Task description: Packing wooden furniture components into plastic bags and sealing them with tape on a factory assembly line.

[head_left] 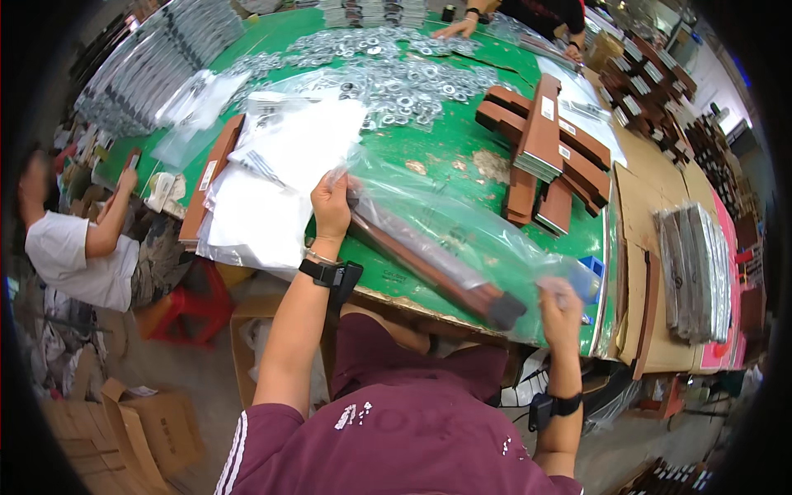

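Observation:
A long clear plastic bag [462, 210] is stretched between my hands over the front of the green table. Inside or beneath it lies a long brown bar [412, 260] with dark end pieces; which of the two, I cannot tell. My left hand [332, 206] is closed on the bag's left end, close to the bar's far dark tip. At the other end my right hand [561, 309] pinches the plastic, a little right of the near dark tip. Left of my left hand lie white and clear plastic bags [260, 210], partly over another brown bar [216, 177].
Brown bars [540, 136] are stacked crosswise at the right. Many metal rings [404, 87] spread over the far table [388, 153]. A blue object [591, 276] sits beside my right hand. Wrapped grey strips [693, 272] lie on cardboard. A person [82, 247] sits left; another person's hand [458, 27] reaches in.

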Tool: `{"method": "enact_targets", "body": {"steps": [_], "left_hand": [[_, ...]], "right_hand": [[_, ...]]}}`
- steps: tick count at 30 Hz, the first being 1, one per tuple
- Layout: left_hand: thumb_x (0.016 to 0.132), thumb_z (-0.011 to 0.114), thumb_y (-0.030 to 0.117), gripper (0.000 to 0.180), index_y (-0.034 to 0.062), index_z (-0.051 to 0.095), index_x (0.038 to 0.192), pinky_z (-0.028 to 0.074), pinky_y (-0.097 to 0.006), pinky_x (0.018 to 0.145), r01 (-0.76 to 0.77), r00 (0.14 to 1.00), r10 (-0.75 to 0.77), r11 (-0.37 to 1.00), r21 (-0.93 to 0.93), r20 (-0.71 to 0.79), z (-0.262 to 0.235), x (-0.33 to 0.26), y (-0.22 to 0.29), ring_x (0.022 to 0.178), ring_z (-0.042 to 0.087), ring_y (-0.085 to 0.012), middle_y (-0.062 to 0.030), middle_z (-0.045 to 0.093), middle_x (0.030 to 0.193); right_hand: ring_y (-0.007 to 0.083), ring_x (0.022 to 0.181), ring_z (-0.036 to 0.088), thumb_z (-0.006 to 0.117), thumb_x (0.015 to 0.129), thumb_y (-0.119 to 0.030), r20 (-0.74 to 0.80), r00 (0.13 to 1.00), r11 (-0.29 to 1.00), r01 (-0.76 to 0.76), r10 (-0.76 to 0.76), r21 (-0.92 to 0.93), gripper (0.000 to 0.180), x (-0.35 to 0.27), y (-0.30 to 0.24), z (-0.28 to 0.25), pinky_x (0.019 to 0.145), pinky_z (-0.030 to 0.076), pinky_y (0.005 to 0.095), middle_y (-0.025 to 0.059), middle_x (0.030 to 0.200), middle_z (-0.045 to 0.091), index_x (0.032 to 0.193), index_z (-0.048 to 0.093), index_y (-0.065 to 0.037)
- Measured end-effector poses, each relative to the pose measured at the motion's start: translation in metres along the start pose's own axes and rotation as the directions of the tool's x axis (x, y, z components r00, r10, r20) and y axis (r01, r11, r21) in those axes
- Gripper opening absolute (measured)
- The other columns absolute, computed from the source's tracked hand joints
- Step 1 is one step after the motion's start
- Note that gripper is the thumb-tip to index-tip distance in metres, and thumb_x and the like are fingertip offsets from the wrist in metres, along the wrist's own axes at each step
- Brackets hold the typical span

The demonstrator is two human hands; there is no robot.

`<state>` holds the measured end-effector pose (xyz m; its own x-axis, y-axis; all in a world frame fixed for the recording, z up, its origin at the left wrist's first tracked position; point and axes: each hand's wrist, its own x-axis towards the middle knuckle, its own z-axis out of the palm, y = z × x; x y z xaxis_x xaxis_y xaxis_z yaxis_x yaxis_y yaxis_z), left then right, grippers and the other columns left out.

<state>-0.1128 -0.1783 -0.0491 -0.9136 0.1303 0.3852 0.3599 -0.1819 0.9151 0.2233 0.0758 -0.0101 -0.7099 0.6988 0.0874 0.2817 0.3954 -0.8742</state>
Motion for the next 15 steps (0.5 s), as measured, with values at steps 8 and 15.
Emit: {"method": "enact_targets", "body": {"steps": [8, 15], "left_hand": [[0.106, 0.039, 0.043, 0.046, 0.0018, 0.059, 0.101, 0.044, -0.029, 0.084, 0.205, 0.960, -0.267, 0.869, -0.451, -0.078, 0.034, -0.009, 0.012, 0.090, 0.052, -0.0113, -0.0017, 0.060, 0.098], [0.102, 0.041, 0.052, 0.046, 0.0085, 0.056, 0.102, 0.050, -0.032, 0.086, 0.293, 0.937, -0.344, 0.693, -0.658, 0.055, 0.033, -0.043, 0.007, 0.096, 0.064, -0.0204, -0.0090, 0.067, 0.102]], "right_hand": [[0.0152, 0.081, 0.064, 0.065, 0.080, -0.001, 0.043, 0.667, 0.596, 0.692, -0.744, -0.407, 0.021, 0.022, -0.243, -0.062, 0.072, 0.048, 0.0248, 0.0083, 0.091, 0.067, 0.100, 0.067, 0.001], [0.0101, 0.074, 0.062, 0.060, 0.084, -0.003, -0.051, 0.548, 0.542, 0.801, -0.835, -0.255, 0.028, 0.070, -0.305, -0.046, 0.068, 0.046, 0.0189, 0.0074, 0.091, 0.067, 0.110, 0.065, 0.006]]}}
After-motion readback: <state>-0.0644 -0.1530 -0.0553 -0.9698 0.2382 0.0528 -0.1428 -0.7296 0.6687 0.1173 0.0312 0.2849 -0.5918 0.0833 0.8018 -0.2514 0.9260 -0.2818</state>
